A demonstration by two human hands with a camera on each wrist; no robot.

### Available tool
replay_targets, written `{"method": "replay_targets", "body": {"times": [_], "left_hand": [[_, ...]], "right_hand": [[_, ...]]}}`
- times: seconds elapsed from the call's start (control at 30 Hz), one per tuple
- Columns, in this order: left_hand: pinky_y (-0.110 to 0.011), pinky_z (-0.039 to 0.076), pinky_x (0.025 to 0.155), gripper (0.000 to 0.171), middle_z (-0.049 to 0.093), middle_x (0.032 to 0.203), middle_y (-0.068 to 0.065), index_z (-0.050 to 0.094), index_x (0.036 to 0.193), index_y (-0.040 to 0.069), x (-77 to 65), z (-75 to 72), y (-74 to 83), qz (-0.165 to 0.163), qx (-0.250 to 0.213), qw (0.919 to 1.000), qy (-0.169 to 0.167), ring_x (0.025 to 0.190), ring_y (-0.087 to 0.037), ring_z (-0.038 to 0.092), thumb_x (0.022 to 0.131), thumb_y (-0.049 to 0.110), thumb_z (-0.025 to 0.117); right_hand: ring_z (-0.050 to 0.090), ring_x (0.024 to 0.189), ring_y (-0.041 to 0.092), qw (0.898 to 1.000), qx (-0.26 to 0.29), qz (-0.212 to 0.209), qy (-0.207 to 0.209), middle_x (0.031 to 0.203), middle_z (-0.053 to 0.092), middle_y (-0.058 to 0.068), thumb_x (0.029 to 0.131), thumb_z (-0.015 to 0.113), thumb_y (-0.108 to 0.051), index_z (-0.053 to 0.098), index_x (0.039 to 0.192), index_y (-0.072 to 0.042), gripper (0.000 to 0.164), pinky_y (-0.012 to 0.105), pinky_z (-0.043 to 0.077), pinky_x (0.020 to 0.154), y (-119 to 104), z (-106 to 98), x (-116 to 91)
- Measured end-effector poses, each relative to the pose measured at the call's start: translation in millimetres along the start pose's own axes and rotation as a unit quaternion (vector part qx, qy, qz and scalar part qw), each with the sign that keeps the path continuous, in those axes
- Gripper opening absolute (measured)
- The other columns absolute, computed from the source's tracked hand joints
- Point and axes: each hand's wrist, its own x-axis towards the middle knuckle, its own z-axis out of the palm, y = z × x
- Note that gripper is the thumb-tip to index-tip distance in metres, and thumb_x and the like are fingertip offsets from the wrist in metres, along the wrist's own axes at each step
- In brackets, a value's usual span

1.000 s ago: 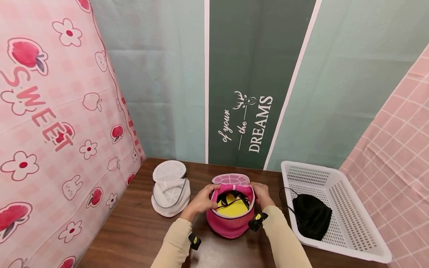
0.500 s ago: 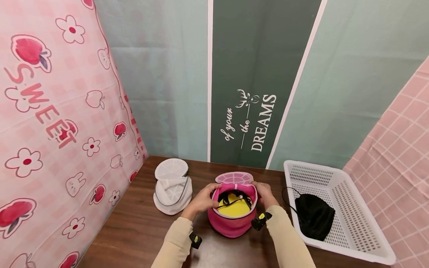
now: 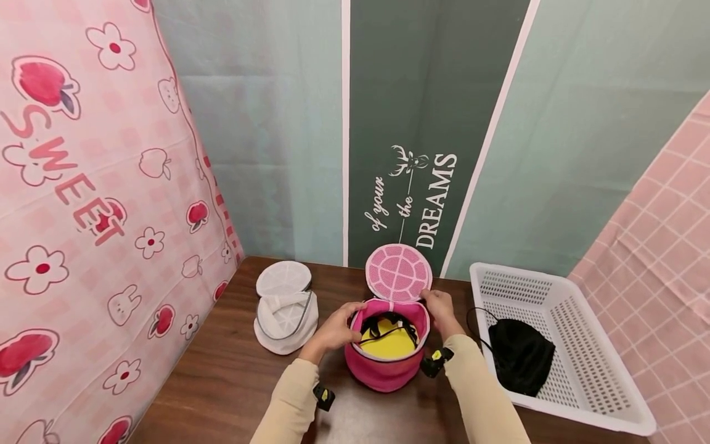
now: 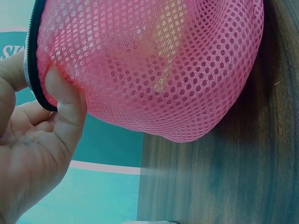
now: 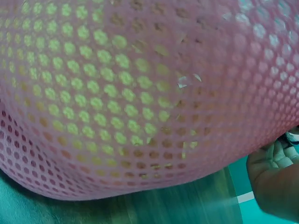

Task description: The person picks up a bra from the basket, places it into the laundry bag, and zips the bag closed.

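Observation:
A pink mesh laundry bag (image 3: 383,373) stands on the table with its round lid (image 3: 398,271) raised behind it. Inside it lies a yellow item (image 3: 388,346) with black straps or cords. My left hand (image 3: 337,327) pinches the bag's rim on the left; in the left wrist view the thumb presses the mesh (image 4: 163,93) just beside the black zipper edge (image 4: 33,60). My right hand (image 3: 442,310) pinches the bag at the lid's lower right edge. Yellow shows through the mesh (image 5: 93,88) in the right wrist view, where most of my right hand's fingers are hidden.
A white mesh laundry bag (image 3: 285,327) stands at the left with its lid (image 3: 283,279) flipped back. To the right, a white plastic basket (image 3: 599,370) holds a black cloth item (image 3: 521,357) with a thin cord over the rim. Fabric hangings surround the wooden table (image 3: 211,382).
The pink lid has swung up from lying low behind the bag to standing upright. My right hand has moved slightly up with its edge; my left hand keeps its hold on the rim.

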Motion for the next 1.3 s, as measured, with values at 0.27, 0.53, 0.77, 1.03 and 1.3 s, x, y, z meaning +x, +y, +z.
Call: {"method": "replay_targets", "body": {"times": [0.27, 0.53, 0.77, 1.03, 1.3], "left_hand": [[-0.043, 0.035, 0.096, 0.066, 0.046, 0.13, -0.018, 0.049, 0.127, -0.006, -0.2, 3.6, 4.7, -0.006, -0.006, 1.0, 0.004, 0.115, -0.03, 0.043, 0.063, -0.012, 0.064], [-0.043, 0.035, 0.095, 0.067, 0.044, 0.13, -0.02, 0.049, 0.128, -0.007, -1.3, 1.9, 3.5, 0.003, -0.002, 1.0, 0.002, 0.116, -0.032, 0.043, 0.063, -0.01, 0.065], [-0.037, 0.039, 0.09, 0.065, 0.048, 0.125, -0.02, 0.051, 0.128, -0.003, -4.8, -0.3, 2.2, 0.014, 0.022, 0.9996, 0.009, 0.108, -0.027, 0.046, 0.064, -0.004, 0.063], [-0.024, 0.043, 0.058, 0.043, 0.057, 0.104, -0.021, 0.061, 0.114, -0.006, -3.8, 4.1, 2.1, -0.019, -0.018, 0.9957, 0.089, 0.073, -0.017, 0.05, 0.071, -0.01, 0.065], [-0.02, 0.039, 0.053, 0.035, 0.051, 0.092, -0.03, 0.055, 0.111, -0.018, -14.8, -3.7, 31.1, -0.017, -0.098, 0.9896, 0.104, 0.066, -0.018, 0.044, 0.076, -0.015, 0.056]], "right_hand": [[0.053, 0.071, 0.013, 0.997, 0.023, -0.077, -0.003, 0.091, 0.057, 0.018, 0.085, 0.054, -0.005, 0.052, 0.112, 0.012, 0.033, 0.02, 0.044, 0.06, -14, -2, -5], [0.047, 0.047, 0.009, 0.987, 0.051, -0.133, 0.069, 0.059, 0.053, -0.001, 0.082, 0.064, -0.006, 0.062, 0.088, 0.009, 0.016, 0.021, 0.04, 0.044, -27, 0, -9], [0.049, 0.046, 0.007, 0.975, 0.058, -0.187, 0.108, 0.06, 0.058, 0.003, 0.08, 0.067, -0.007, 0.063, 0.082, 0.007, 0.015, 0.02, 0.043, 0.043, -37, -1, -15], [0.051, 0.044, 0.006, 0.962, 0.035, -0.226, 0.149, 0.054, 0.056, 0.002, 0.078, 0.07, -0.008, 0.062, 0.07, 0.004, 0.016, 0.018, 0.042, 0.043, -34, -5, -21], [0.056, 0.046, 0.003, 0.949, 0.045, -0.267, 0.162, 0.055, 0.06, 0.008, 0.077, 0.065, -0.003, 0.059, 0.06, 0.002, 0.019, 0.016, 0.042, 0.044, -34, -3, -30]]}}
